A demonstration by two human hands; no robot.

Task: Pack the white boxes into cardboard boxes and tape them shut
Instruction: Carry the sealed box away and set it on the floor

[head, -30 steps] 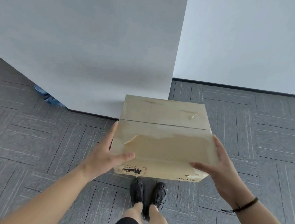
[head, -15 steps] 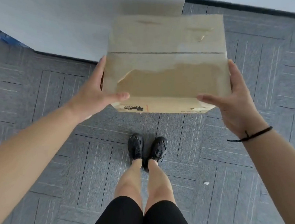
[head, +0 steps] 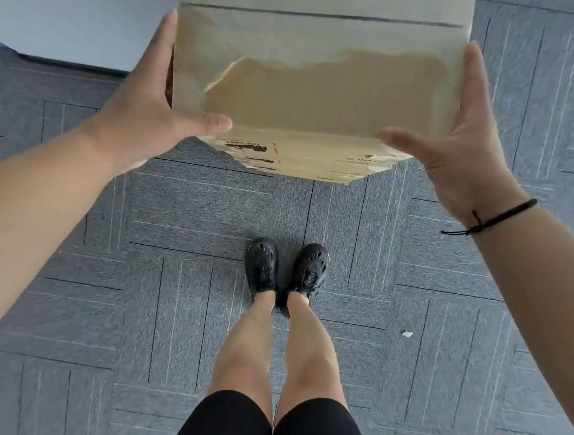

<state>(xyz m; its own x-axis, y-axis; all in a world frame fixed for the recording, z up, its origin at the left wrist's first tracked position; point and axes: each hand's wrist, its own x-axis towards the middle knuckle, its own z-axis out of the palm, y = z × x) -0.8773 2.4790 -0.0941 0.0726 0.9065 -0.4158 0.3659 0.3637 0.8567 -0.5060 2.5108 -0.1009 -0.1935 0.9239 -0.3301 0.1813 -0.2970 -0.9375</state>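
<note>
You have the cardboard box [head: 318,82] up off the floor [head: 210,211], carried between your two palms. A second ago it sat lower and further out in front of you, near the white wall; now it fills the top centre of the frame, its far edge cut off by the top border, and your view has tipped down to take in your shoes [head: 286,268].

Your left hand [head: 157,104] lies flat against the box's left side, fingers straight, thumb hooked under the near edge. Your right hand [head: 463,138] mirrors it on the right side. Neither grip curls round anything: both are spread and pressing inward.

The top flaps look closed, with the surface paper torn away across the near flap. No tape or white boxes are in view, so you seem to be moving the box somewhere. Keep the inward pressure even, since nothing supports it from below.
</note>
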